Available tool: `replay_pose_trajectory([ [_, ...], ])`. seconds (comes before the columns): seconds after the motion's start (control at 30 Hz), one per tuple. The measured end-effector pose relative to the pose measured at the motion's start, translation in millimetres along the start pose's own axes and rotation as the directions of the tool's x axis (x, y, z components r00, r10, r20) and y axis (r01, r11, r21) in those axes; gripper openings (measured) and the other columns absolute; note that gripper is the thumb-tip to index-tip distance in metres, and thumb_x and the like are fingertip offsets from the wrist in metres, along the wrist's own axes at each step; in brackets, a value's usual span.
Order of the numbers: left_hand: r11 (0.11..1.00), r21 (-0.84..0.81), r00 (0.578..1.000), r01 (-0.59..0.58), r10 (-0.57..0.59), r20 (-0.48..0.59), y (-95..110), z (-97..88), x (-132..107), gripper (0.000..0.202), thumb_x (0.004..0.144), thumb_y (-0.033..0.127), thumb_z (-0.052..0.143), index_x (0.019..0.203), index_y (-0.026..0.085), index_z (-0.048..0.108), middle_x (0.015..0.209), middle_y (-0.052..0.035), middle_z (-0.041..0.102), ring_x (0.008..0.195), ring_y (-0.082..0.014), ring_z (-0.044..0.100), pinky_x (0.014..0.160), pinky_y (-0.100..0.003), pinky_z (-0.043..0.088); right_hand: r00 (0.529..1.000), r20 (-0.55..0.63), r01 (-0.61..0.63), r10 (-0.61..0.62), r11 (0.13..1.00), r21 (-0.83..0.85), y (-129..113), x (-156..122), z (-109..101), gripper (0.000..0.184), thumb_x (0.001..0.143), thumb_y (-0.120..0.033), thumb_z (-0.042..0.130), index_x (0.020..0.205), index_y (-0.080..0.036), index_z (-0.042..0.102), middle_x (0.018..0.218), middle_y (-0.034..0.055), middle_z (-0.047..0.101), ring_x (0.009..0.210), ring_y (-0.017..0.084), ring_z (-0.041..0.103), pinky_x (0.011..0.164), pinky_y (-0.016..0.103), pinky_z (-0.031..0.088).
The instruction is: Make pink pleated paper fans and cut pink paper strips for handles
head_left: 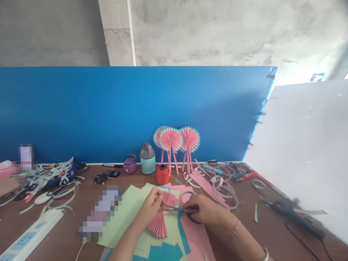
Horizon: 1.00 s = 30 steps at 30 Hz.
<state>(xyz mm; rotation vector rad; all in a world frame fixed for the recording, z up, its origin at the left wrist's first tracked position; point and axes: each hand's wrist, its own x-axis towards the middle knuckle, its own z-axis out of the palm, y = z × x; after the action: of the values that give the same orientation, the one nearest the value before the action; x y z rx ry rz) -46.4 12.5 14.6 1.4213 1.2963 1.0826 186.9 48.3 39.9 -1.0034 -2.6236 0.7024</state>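
Note:
My left hand (151, 205) pinches a pink pleated paper fan piece (161, 221) at its middle, over green and pink paper sheets (127, 214). My right hand (204, 209) grips black-handled scissors (187, 210) whose blades point left at the pinched fold. Both hands are closed. The fan's upper pleats spread out beside my left fingers.
Finished pink paper fans (176, 145) lean on the blue partition (130, 112). A red thread spool (163, 174), a teal bottle (148, 158), tape rolls (225, 188), a glue gun (296, 214), a power strip (29, 235) and another person's hand (8, 184) at far left lie around.

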Motion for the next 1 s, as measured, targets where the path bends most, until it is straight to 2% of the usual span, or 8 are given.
replay_pose_trajectory([
  [0.17,0.983,0.127,0.991,-0.129,0.13,0.002,2.5,-0.5,-4.0,0.014,0.081,0.027,0.039,0.086,0.02,0.05,0.069,0.0005,0.058,0.067,-0.0156,0.057,0.068,-0.029,0.044,0.998,-0.055,-0.023,0.018,0.995,-0.1,-7.3,4.0,10.1,0.027,0.06,-0.013,0.051,0.08,-0.022,0.068,0.068,-0.0012,0.054,0.064,0.013,0.043,0.059,0.021,0.029],
  [0.33,0.968,0.208,0.99,-0.139,0.143,-0.005,0.8,-0.2,-3.9,0.023,0.081,0.026,0.038,0.092,0.02,0.057,0.074,-0.0019,0.061,0.075,-0.0176,0.059,0.072,-0.029,0.044,0.99,-0.141,-0.037,0.02,0.992,-0.118,-13.8,9.1,25.7,0.039,0.061,-0.013,0.05,0.094,-0.025,0.067,0.077,0.0009,0.056,0.069,0.014,0.047,0.061,0.022,0.031],
  [0.47,0.987,0.099,0.991,-0.125,0.129,-0.031,0.2,-0.9,-0.1,0.026,0.08,0.032,0.04,0.092,0.018,0.057,0.072,-0.0027,0.061,0.072,-0.0178,0.058,0.07,-0.03,0.045,0.99,-0.133,-0.069,0.054,0.991,-0.117,-18.5,10.1,35.1,0.045,0.063,-0.016,0.052,0.105,-0.027,0.064,0.081,0.0014,0.057,0.071,0.015,0.051,0.062,0.022,0.033],
  [0.7,0.993,-0.043,0.991,-0.111,0.107,-0.082,4.4,-1.2,2.1,0.025,0.077,0.035,0.044,0.088,0.016,0.057,0.073,-0.0035,0.061,0.07,-0.0169,0.057,0.07,-0.031,0.045,0.988,-0.134,-0.098,0.078,0.984,-0.149,-22.3,9.9,38.1,0.043,0.064,-0.016,0.052,0.105,-0.027,0.063,0.08,0.0008,0.056,0.071,0.016,0.053,0.06,0.022,0.031],
  [1.0,0.981,-0.09,0.975,-0.173,0.157,-0.157,-12.1,4.0,6.5,0.023,0.079,0.035,0.047,0.089,0.016,0.057,0.074,-0.004,0.062,0.068,-0.0166,0.057,0.067,-0.03,0.044,0.985,-0.142,-0.112,0.099,0.99,-0.084,-31.0,11.6,39.9,0.037,0.067,-0.018,0.052,0.102,-0.024,0.063,0.086,0.0023,0.058,0.069,0.015,0.052,0.062,0.023,0.031],
])
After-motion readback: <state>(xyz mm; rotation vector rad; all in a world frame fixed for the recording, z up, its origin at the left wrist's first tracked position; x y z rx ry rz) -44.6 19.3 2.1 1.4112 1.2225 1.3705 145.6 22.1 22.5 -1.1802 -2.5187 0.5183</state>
